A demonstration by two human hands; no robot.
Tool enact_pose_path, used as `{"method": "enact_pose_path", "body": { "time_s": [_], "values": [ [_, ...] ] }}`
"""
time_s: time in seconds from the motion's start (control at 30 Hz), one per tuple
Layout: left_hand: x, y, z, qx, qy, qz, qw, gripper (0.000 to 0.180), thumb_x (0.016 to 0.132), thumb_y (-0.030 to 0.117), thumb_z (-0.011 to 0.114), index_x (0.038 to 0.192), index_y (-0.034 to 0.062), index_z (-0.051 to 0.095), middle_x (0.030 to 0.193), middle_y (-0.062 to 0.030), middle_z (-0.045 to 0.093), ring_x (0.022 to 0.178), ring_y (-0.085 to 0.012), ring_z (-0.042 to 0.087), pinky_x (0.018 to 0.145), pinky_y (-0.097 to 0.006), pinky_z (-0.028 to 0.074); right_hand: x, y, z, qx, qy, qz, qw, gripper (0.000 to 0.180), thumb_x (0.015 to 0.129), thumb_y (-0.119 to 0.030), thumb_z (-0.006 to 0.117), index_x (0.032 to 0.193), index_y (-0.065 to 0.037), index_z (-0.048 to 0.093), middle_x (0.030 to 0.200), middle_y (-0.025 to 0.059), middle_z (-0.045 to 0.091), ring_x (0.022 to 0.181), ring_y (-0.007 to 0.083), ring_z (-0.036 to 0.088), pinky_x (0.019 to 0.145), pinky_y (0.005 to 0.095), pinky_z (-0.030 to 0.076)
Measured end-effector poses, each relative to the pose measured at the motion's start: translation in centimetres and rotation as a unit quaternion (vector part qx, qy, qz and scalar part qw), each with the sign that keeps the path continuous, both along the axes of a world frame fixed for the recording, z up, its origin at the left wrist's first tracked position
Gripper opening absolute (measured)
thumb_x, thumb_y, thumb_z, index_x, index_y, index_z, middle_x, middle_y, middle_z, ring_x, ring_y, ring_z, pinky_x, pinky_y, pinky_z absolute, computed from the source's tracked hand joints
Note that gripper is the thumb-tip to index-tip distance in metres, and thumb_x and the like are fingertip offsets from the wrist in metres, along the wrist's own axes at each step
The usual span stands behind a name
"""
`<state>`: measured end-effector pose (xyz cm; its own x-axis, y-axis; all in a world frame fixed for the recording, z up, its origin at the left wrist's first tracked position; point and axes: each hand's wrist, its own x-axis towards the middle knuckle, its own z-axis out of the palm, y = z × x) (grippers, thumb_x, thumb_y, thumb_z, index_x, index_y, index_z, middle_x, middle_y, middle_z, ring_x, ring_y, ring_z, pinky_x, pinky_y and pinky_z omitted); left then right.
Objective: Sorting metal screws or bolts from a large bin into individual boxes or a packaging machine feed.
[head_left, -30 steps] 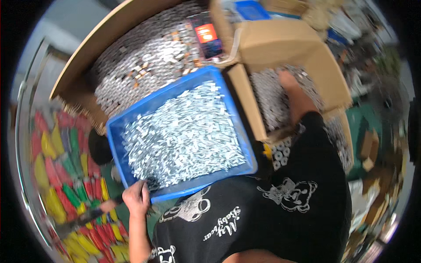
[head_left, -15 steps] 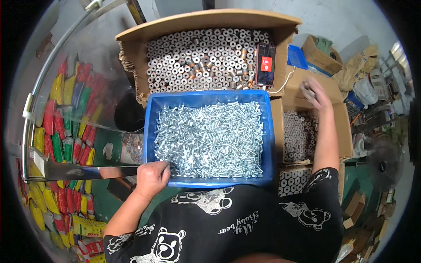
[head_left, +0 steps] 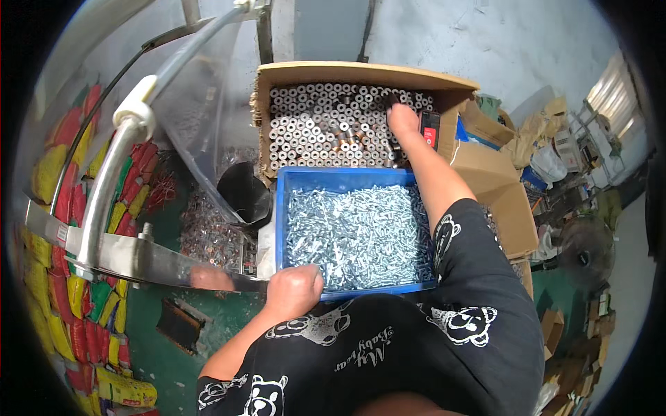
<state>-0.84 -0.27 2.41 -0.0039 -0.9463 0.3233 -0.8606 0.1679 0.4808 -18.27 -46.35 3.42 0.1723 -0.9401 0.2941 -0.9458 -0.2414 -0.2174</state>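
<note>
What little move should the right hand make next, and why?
Probably closing the right hand gently around one or a few ring-ended metal pieces, since it reaches into the cardboard box with its fingertips down at them. Whether it holds any is too hard to see. The left hand is at the near-left corner of the blue tub.

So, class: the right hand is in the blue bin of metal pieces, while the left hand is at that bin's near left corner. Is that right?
Not quite: the head view shows the right hand in the cardboard box of ring-ended cylinders, beyond the blue bin of metal pieces. The left hand is indeed at that bin's near left corner.
</note>
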Motion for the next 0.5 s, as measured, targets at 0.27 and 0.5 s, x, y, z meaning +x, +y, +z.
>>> {"method": "enact_pose_path", "body": {
  "time_s": [0.27,0.5],
  "values": [
    [1.2,-0.4,-1.4,-0.061,0.025,-0.052,0.996,0.017,0.074,0.009,0.06,0.06,0.0082,0.05,0.054,-0.0116,0.055,0.048,-0.0309,0.057,0.046,-0.043,0.046,-0.6,0.0,-0.7,-0.059,-0.081,-0.013,0.995,0.031,0.081,-0.028,0.062,0.099,-0.002,0.065,0.095,0.0246,0.066,0.091,0.0406,0.064,0.081,0.0473,0.051],
    [1.0,-0.4,-1.2,-0.046,0.033,-0.045,0.997,0.018,0.075,0.011,0.058,0.059,0.0069,0.051,0.055,-0.0132,0.054,0.049,-0.0326,0.056,0.047,-0.044,0.045,-1.4,1.1,-0.6,-0.056,-0.131,-0.025,0.989,0.037,0.082,-0.028,0.064,0.114,-0.009,0.064,0.1,0.0243,0.066,0.095,0.041,0.063,0.084,0.0492,0.05]
  ]
}}
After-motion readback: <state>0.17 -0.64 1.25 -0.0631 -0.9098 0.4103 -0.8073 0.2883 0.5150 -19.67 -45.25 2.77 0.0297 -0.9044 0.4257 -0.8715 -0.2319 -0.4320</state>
